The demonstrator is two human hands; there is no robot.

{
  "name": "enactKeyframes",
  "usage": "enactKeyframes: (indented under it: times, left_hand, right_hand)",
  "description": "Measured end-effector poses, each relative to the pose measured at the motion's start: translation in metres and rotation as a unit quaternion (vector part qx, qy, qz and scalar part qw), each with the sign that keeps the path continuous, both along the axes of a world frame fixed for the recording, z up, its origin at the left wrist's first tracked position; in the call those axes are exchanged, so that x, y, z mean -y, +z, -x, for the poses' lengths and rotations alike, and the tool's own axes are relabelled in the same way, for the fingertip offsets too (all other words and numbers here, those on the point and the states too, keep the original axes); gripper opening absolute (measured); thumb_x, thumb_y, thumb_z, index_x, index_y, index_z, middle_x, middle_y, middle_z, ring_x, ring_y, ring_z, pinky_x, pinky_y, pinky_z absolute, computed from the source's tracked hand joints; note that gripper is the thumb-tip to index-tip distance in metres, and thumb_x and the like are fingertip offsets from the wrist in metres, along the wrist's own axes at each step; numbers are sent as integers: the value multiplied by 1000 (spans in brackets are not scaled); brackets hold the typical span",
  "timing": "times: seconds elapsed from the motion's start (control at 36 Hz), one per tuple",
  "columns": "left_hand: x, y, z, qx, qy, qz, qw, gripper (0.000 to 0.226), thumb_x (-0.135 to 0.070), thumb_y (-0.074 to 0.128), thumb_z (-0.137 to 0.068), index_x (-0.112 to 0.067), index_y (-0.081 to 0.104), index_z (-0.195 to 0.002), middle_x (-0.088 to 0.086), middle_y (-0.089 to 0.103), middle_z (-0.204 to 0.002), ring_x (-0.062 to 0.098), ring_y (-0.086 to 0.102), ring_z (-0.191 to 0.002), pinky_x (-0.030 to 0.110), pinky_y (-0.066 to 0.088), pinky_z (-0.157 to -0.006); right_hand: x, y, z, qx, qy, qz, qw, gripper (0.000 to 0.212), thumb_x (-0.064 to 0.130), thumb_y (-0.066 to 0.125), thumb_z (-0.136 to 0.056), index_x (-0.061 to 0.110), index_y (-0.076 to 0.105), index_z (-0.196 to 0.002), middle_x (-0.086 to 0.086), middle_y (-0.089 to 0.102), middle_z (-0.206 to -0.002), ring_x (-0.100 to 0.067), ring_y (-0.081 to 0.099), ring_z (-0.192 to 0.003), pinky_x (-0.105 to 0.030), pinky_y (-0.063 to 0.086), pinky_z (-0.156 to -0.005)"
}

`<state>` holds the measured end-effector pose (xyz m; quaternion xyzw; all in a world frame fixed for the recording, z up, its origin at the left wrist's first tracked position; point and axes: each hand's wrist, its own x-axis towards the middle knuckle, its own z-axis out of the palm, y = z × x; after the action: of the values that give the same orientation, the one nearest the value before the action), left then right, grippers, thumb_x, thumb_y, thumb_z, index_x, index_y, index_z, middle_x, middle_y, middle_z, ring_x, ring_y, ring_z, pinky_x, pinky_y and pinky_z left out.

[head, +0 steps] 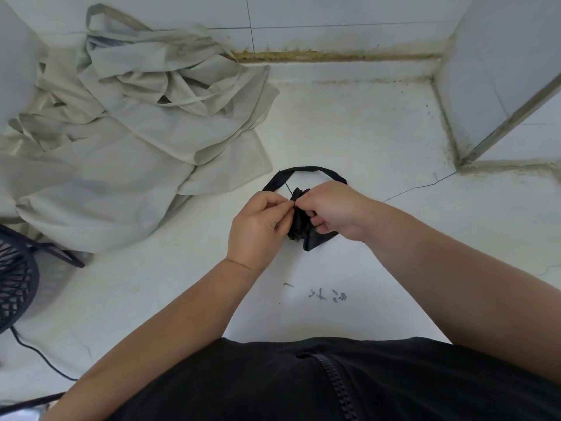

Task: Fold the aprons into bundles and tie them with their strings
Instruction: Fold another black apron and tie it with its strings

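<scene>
Black zipped top (303, 384) fills the bottom edge. Above it, at frame centre, both hands meet on a small black bundle (299, 227) on the white counter (379, 126). Left hand (258, 223) pinches the bundle's top between thumb and forefinger. Right hand (334, 208) curls its fingers round the bundle's right side. A black strap (303, 169) loops out beyond the hands. Grey aprons (136, 132) lie heaped at upper left, and a dark fan (15, 284) sits at the left edge.

Left hand (258, 226) and right hand (334, 208) hide most of the black bundle (299, 229).
</scene>
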<state>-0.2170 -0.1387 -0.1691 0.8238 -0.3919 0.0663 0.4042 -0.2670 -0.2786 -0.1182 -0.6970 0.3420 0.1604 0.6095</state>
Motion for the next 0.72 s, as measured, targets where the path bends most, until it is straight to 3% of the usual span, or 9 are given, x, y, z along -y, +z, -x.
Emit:
enactKeyframes:
  times: [0.22,0.28,0.33,0.39,0.44,0.5,0.64,0.72]
  left_hand:
    - [0,-1,-4,27,-5,2,1000,20,-20,60,-81,-9,76,-82,4,65,-82,8,54,-77,16,44,-62]
    - [0,0,-5,11,-4,-29,1000,22,-25,55,-83,-11,72,-81,1,63,-86,8,52,-77,25,47,-57]
    - [-1,4,-7,-38,-5,-64,997,19,-25,53,-86,-12,66,-85,-4,57,-92,9,51,-82,30,50,-61]
    - [-4,8,-11,-82,-16,-97,992,7,-17,54,-90,-11,58,-87,-8,48,-94,13,46,-86,34,47,-67]
    - [-9,12,-16,-84,-29,-139,986,4,-13,53,-91,-13,52,-87,-8,44,-94,13,41,-87,33,42,-69]
    - [-14,16,-20,-87,-44,-173,980,10,-13,51,-90,-16,45,-82,-7,43,-90,15,41,-82,34,41,-66]
    - [-14,27,-28,-114,-52,-226,966,14,-11,48,-89,-16,41,-77,-9,40,-79,17,41,-74,39,42,-67]
    - [-13,34,-30,-127,-51,-238,962,8,-11,48,-89,-13,47,-81,-6,44,-83,22,48,-78,41,45,-71]
  right_hand:
    - [-1,-2,-1,2,-17,-12,1000,31,10,52,-89,16,41,-60,3,37,-55,-13,33,-50,-21,34,-51]
    - [-1,-2,0,17,-13,-15,1000,28,10,52,-88,14,43,-63,1,38,-58,-14,33,-52,-21,33,-53]
    - [-2,-2,4,54,10,-5,998,20,8,51,-91,7,51,-71,-10,39,-63,-14,34,-59,-24,33,-57]
    - [2,-6,11,89,50,87,991,18,10,51,-93,-2,64,-86,-26,53,-78,-15,42,-69,-23,36,-62]
    - [8,-11,18,118,93,222,963,21,12,51,-94,4,69,-102,-14,68,-93,-12,53,-77,-15,37,-63]
    - [13,-15,22,132,117,306,936,23,12,50,-95,7,69,-107,-3,69,-102,-16,59,-90,-13,35,-69]
    - [17,-19,18,140,168,391,894,26,15,45,-98,8,67,-109,-6,68,-103,-22,58,-98,-24,39,-80]
    - [19,-22,16,123,166,387,899,24,16,44,-98,9,65,-107,-4,66,-96,-22,57,-91,-29,42,-77]
